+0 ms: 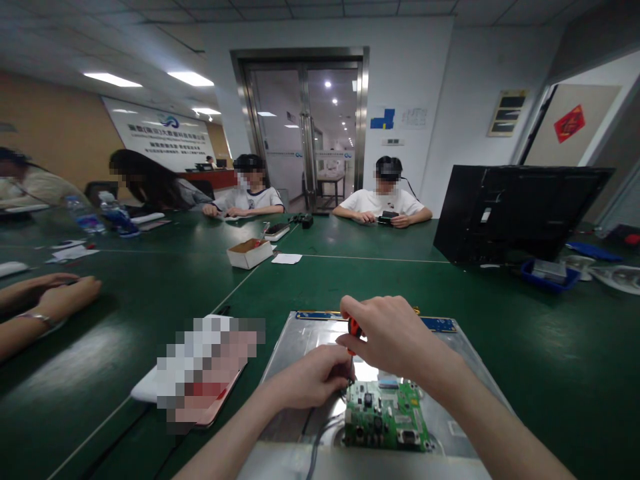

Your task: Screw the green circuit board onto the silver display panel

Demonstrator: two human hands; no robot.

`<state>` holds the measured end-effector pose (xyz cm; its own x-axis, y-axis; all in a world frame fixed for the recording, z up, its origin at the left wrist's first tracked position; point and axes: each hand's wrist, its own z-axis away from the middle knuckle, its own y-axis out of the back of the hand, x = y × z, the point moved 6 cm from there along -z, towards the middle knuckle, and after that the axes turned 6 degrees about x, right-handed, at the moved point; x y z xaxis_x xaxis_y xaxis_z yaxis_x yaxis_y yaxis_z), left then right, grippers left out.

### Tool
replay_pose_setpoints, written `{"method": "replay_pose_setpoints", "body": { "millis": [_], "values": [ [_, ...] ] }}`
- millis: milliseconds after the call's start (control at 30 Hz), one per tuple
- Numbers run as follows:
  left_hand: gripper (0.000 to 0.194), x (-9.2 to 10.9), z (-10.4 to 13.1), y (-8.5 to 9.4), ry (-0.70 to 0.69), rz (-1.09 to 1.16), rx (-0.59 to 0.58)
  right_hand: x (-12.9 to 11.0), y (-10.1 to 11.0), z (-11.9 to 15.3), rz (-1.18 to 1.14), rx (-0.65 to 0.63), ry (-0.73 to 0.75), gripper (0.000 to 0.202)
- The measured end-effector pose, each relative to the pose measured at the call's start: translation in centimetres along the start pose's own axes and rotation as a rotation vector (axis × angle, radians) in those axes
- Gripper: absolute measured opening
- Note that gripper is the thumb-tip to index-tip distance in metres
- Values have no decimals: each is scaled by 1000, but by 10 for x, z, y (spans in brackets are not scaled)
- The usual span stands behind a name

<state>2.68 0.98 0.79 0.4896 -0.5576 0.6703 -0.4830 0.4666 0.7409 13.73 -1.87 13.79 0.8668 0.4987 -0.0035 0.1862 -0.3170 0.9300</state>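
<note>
My right hand [393,337] is closed around the red-and-black handle of a screwdriver [354,327], which stands upright with its shaft pointing down. Close to the lower shaft, the fingers of my left hand [317,377] are pinched together; what they hold, if anything, is hidden. Both hands are over the upper left corner of a green circuit board [390,417]. That board lies on a silvery flat metal panel [450,360], with a grey cable [314,447] running past its left side. A narrow blue circuit strip [320,315] lines the panel's far edge.
To the left lie a pink phone-like item [213,407] and a white one, partly blurred out. A co-worker's hands [65,300] rest at far left. Farther off are a small open box [250,254], a black monitor [515,213], a blue tray [550,280] and several seated people.
</note>
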Motion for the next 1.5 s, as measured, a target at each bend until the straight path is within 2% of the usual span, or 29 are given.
{"method": "replay_pose_setpoints", "body": {
  "millis": [467,667,1000,1500],
  "values": [
    [17,3,-1,0,-25,21,2,0,-3,0,-11,-17,-5,24],
    [17,-3,-3,-3,-33,18,3,-2,-1,1,-99,-8,13,17],
    [19,-12,-3,-6,-35,13,-12,-1,-4,-1,-79,-10,-7,15],
    [22,-5,-1,-3,-40,27,15,2,2,1,-86,7,-13,13]
  ]
}}
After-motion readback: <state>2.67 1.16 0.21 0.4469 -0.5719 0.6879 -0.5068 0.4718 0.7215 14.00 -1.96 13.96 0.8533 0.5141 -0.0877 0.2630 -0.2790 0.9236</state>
